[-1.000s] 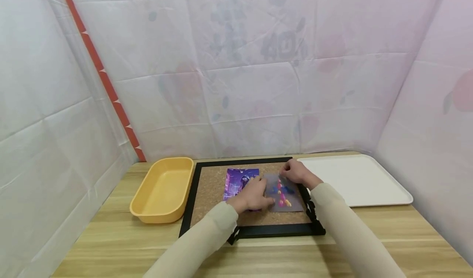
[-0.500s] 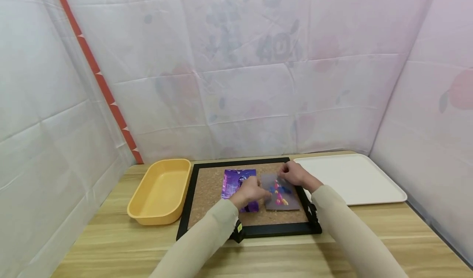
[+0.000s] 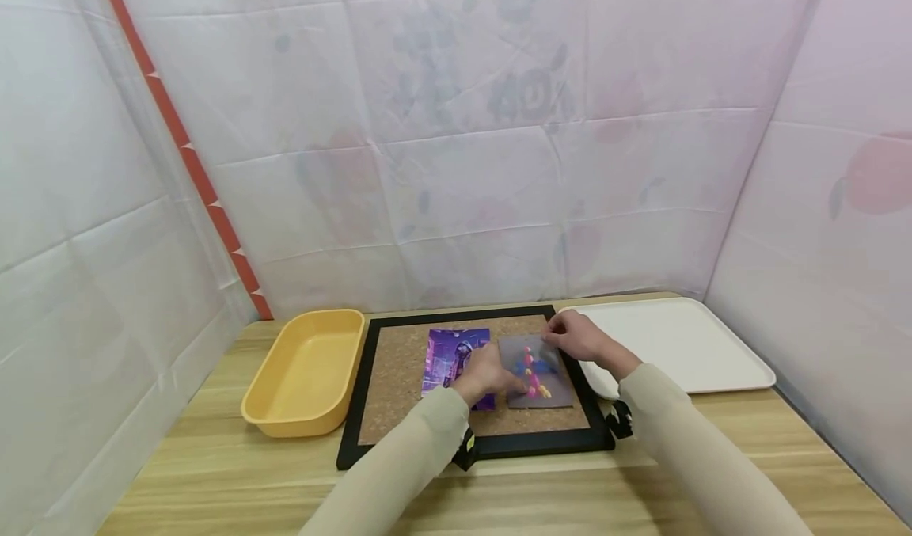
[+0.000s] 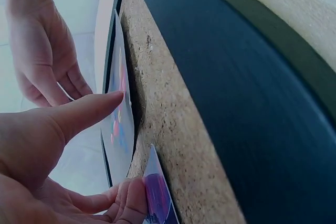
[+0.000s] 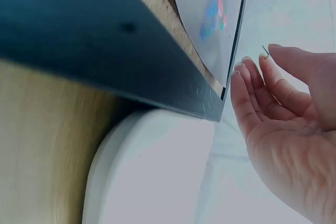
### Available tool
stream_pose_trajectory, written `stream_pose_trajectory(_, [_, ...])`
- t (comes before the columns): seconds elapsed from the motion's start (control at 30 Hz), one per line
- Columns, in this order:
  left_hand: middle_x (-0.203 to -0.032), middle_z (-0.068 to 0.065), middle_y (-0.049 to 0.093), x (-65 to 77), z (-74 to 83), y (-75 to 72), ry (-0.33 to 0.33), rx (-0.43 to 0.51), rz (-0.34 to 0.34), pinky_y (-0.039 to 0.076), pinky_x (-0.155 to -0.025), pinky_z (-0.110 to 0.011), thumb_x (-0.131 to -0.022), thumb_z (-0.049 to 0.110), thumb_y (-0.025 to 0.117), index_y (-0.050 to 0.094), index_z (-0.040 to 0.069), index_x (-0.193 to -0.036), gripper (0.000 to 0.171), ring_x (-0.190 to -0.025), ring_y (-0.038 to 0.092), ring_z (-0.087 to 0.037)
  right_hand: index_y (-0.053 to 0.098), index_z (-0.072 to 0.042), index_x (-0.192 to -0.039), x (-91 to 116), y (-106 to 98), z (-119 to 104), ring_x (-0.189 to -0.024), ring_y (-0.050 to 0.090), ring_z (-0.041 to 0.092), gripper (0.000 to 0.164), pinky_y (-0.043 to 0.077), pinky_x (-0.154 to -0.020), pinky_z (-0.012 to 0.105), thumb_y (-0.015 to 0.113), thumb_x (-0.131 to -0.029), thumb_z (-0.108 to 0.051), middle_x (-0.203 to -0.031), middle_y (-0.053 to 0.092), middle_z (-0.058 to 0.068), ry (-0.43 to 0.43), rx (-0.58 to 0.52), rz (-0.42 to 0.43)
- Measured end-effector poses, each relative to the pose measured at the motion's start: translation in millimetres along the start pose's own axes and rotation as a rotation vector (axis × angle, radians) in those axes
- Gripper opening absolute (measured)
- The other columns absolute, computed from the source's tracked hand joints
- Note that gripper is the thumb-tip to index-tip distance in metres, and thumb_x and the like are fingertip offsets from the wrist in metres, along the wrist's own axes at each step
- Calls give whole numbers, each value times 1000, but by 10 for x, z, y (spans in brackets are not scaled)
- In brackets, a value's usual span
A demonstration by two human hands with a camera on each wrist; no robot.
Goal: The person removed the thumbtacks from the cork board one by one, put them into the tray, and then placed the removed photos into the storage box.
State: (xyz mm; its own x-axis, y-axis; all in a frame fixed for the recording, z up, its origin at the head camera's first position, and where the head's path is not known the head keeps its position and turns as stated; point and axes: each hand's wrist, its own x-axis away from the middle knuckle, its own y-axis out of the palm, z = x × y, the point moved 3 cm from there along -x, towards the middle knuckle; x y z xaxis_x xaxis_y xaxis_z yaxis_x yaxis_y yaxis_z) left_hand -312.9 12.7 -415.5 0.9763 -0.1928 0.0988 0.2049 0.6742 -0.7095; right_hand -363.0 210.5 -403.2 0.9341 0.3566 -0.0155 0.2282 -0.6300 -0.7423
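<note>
A grey card (image 3: 509, 354) with a pink, yellow and blue design lies on a cork board (image 3: 399, 378) in a black frame. Beside it, to the left, is a purple picture card (image 3: 443, 354). My left hand (image 3: 484, 374) reaches over the purple card, its thumb extended onto the grey card; in the left wrist view its other fingers touch the purple card (image 4: 158, 192). At the grey card's upper right corner is my right hand (image 3: 580, 338). The right wrist view shows it pinching a thin pin (image 5: 265, 50) between thumb and forefinger.
A yellow tub (image 3: 306, 370) stands left of the board. To the right, a white tray (image 3: 670, 338) lies close against the frame. White printed sheeting (image 3: 442, 164) hangs behind the wooden table (image 3: 214, 473).
My left hand has drawn its fingers in from a wider spread, its thumb still over the grey card. My right hand has moved slightly right relative to the board.
</note>
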Motion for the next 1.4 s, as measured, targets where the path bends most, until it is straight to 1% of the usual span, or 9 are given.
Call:
stream_pose_trajectory(0.2, [-111,-15,67,-18,-13,0,9,18,1,55,-94,-46,-69,20,97,59,-2,-126,72,-101,64,-29,72,3,-102,81,-66,-4,-82,58,18,19,49,-72,35,61,-102,-12,-93,68,9,-9,18,6])
stream_pose_trajectory(0.4, [-116,-17,67,-32,-24,10,47,17,2,53,-98,-47,-70,18,96,59,-2,-129,73,-106,64,-30,71,3,-100,158,-137,-27,-78,56,17,18,47,-71,35,61,-102,-12,-92,68,12,-18,41,9])
stream_pose_trajectory(0.53, [-113,-17,68,-23,-9,4,66,-8,14,53,-97,-46,-69,19,97,59,-3,-127,72,-104,64,-30,70,2,-100,216,-196,-22,-76,53,17,18,45,-70,34,61,-102,-13,-92,68,14,-19,48,13])
stream_pose_trajectory(0.7, [-110,-18,67,-22,-8,6,68,-35,31,53,-97,-47,-68,20,97,60,-4,-123,71,-103,63,-30,70,2,-101,291,-273,-12,-78,54,18,18,45,-71,35,61,-102,-14,-93,68,15,-25,49,21])
stream_pose_trajectory(0.97, [-112,-17,67,-19,1,11,67,-40,15,54,-96,-46,-70,20,96,61,-5,-120,66,-99,61,-27,68,3,-102,424,-418,46,-81,56,18,19,47,-73,35,61,-103,-15,-96,68,16,-24,48,33])
stream_pose_trajectory(1.17, [-114,-17,67,-22,-13,21,37,-10,8,53,-97,-47,-69,18,96,59,-2,-125,70,-102,62,-28,68,3,-103,494,-475,91,-83,57,18,19,48,-74,36,61,-103,-14,-96,68,15,-8,51,37])
stream_pose_trajectory(1.33, [-111,-15,67,-23,-17,19,1,15,-2,55,-93,-46,-67,17,97,58,-2,-126,73,-94,60,-24,67,4,-103,539,-501,127,-86,60,22,19,48,-75,36,61,-103,-14,-97,68,15,-4,39,36])
stream_pose_trajectory(1.4, [-112,-16,67,-26,-13,15,-12,33,-7,55,-93,-47,-67,16,97,57,-3,-128,76,-95,60,-25,67,3,-103,555,-515,143,-87,60,23,19,49,-75,37,61,-103,-14,-98,68,15,-4,39,41])
